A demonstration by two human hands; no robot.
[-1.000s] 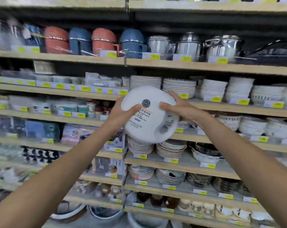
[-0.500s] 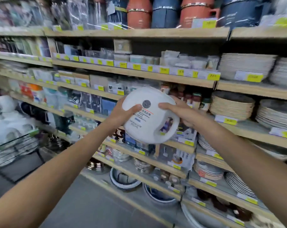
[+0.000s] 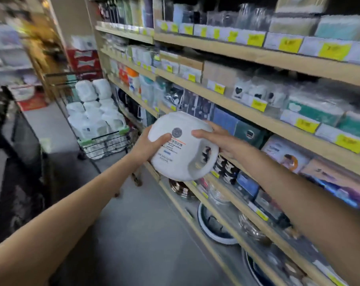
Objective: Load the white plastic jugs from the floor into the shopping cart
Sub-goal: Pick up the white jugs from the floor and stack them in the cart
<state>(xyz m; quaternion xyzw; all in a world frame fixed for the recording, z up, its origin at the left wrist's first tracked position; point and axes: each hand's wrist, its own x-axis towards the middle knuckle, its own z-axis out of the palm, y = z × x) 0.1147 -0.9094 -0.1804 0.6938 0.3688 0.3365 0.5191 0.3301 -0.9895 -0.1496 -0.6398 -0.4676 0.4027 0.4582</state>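
Holding one white jug [image 3: 180,159] in the air with both hands, the person stands close to the store shelves [image 3: 257,56] on the right side. The left hand [image 3: 147,146] grips the left side of the jug, with the thumb lying on the front label. The right hand [image 3: 218,140] grips the upper right side, thumb on the front and the fingers wrapped behind.

The jug shows its printed face to the camera, and the round logo sits above the text lines. Its body looks almost round, so the long axis is hard to tell; it seems to lean a little from upper left to lower right. The handle [image 3: 211,159] points to the lower right, toward the shelves. The cap cannot be seen.

One shopping cart [image 3: 104,142] stands further along the aisle, to the upper left of the held jug and just beside the shelves. It is filled high with white jugs [image 3: 92,114] in a pile. About eight are visible, but blur prevents an exact count. Grey floor [image 3: 133,234] lies between the person and the cart.

Behind the cart are red boxes [image 3: 83,58], stacked. The shelves are wooden boards, at least four levels, and carry many yellow price tags [image 3: 333,51]. Packaged goods fill the upper levels, and two round bowls [image 3: 213,228] lie on the lowest one. On the far left, things are dark and blurred.
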